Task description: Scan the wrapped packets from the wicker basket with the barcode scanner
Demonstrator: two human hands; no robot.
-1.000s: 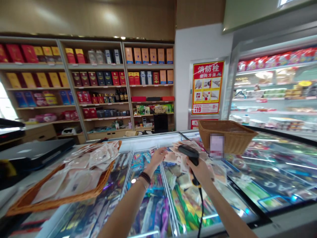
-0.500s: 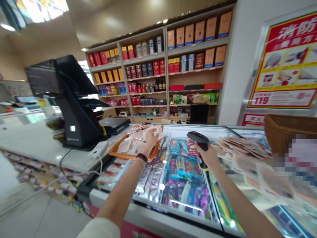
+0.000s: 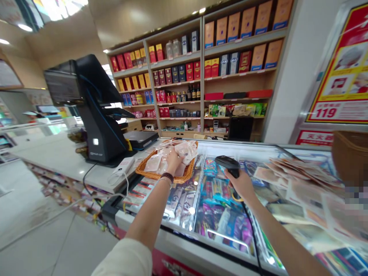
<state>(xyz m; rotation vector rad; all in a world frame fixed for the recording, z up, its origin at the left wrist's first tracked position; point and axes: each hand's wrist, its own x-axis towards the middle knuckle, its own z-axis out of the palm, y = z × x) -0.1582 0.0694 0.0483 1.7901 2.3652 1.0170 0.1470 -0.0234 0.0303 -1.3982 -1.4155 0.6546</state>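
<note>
My right hand [image 3: 242,184] grips a black barcode scanner [image 3: 229,163] by its handle, held above the glass lid of a chest freezer [image 3: 218,207]. Its cord runs down along my forearm. My left hand [image 3: 173,159] reaches over a flat wicker tray [image 3: 161,175] and rests on the clear plastic packets [image 3: 184,150] piled in it. The tray sits on the freezer's left end. Whether the fingers close on a packet I cannot tell. A dark bead bracelet circles my left wrist.
A black checkout terminal [image 3: 94,111] stands on the white counter [image 3: 54,157] to the left, with a cabled white device [image 3: 122,167] beside it. More flat packets [image 3: 301,180] lie on the freezer at right, near a deep wicker basket [image 3: 349,153]. Shelves of boxes [image 3: 195,73] line the back wall.
My view has swung left, from the freezer's right end to the checkout counter. My left hand travelled from the right-hand packets to the wicker tray. The scanner stayed in my right hand.
</note>
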